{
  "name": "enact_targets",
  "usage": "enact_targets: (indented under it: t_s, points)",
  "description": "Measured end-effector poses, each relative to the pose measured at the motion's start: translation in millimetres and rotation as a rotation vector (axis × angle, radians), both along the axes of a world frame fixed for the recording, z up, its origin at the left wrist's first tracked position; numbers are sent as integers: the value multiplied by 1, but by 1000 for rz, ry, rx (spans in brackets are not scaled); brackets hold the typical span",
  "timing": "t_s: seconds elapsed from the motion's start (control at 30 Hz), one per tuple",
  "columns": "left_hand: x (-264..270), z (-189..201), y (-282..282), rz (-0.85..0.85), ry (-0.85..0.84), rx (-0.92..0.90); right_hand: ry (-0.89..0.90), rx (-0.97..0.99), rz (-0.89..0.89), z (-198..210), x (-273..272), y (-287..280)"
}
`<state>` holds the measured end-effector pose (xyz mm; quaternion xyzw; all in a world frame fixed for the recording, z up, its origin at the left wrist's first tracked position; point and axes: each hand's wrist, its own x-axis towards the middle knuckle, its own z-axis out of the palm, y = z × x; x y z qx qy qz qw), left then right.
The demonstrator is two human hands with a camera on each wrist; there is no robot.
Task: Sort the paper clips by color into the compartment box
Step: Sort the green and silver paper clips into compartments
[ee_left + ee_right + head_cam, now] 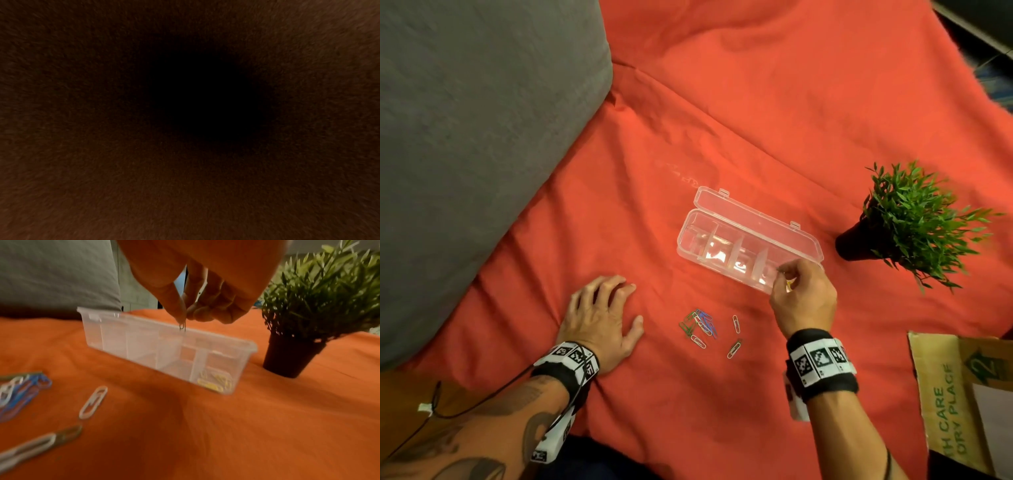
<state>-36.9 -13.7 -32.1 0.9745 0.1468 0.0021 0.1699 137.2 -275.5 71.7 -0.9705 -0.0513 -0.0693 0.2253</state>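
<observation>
Head view shows the orange bedsheet [722,102] carrying the open compartment box [743,219] mid-bed. Left hand [599,318] lies flat and released. Right hand [197,288] pinches a paper clip [182,326], perhaps grey, above a divider [195,363]. Dropped there, it could land among the yellow clips [216,381]. Loose clips [702,325] wait near the bed's near edge.

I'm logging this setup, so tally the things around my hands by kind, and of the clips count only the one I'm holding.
Box: 1
Clip in right hand: 1
Plant: 1
Cushion: 1
Cardboard: 1
Total: 5
</observation>
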Motion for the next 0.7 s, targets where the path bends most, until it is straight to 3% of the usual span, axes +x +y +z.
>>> enact_targets:
  t_s: [0.13, 0.33, 0.43, 0.53, 0.7]
  points:
    - [-1, 0, 0, -2, 11, 8, 112, 5, -24, -18, -10, -14]
    - [0, 0, 0, -3, 14, 12, -131, 122, 16, -7, -30, -9]
    - [0, -1, 0, -7, 11, 18, -145, 136, 115, -5, -52, -4]
    - [0, 0, 0, -5, 2, 18, 79, 64, 192, -22, -75, -5]
    - [0, 0, 0, -2, 13, 20, 512, -155, 141, -42, -90, -6]
